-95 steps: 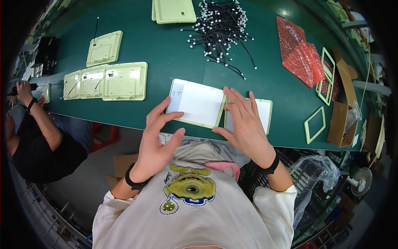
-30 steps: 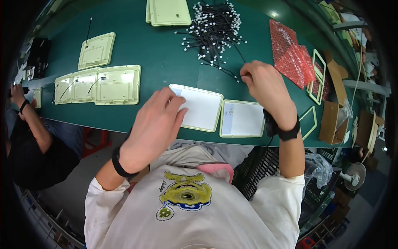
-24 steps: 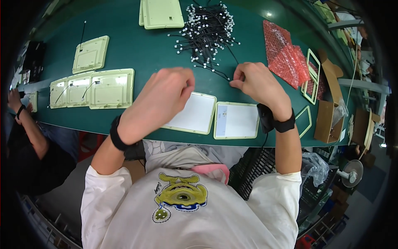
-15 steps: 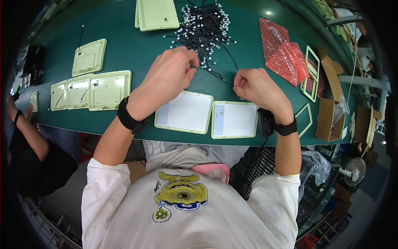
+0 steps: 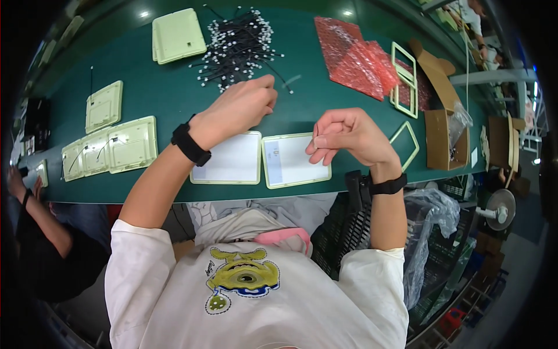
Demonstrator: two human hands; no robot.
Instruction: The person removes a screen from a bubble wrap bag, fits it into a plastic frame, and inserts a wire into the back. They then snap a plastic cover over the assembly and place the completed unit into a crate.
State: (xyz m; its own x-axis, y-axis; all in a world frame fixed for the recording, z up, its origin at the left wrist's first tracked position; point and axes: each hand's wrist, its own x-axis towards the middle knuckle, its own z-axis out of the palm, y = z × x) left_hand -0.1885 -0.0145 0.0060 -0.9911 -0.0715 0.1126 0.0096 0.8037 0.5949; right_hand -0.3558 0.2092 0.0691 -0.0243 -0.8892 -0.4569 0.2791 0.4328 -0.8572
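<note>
My left hand [image 5: 241,106] hovers just below the pile of short black cables [image 5: 238,46], which have white connectors. Its fingers are loosely bent and apart, and I see nothing between them. My right hand [image 5: 351,136] is raised over the right panel, its fingers curled in a pinch. A thin dark piece, seemingly a black cable [image 5: 318,130], shows at the fingertips; most of it is hidden. Beneath my hands lie two white panels in pale green frames, the left panel [image 5: 229,161] and the right panel [image 5: 293,163]. One stray cable [image 5: 283,80] trails off the pile's right side.
Pale green back covers [image 5: 132,146] lie in a row at left, with another cover [image 5: 104,107] above and stacked covers [image 5: 177,38] farther back. Red bubble wrap [image 5: 351,58], empty green frames [image 5: 405,81] and a cardboard box [image 5: 444,139] occupy the right. A co-worker's hand [image 5: 17,181] is far left.
The view has shifted, so the table's things appear farther left. My right hand has drawn away from the pile and turned, showing its fingers. My left hand has moved right relative to the pile.
</note>
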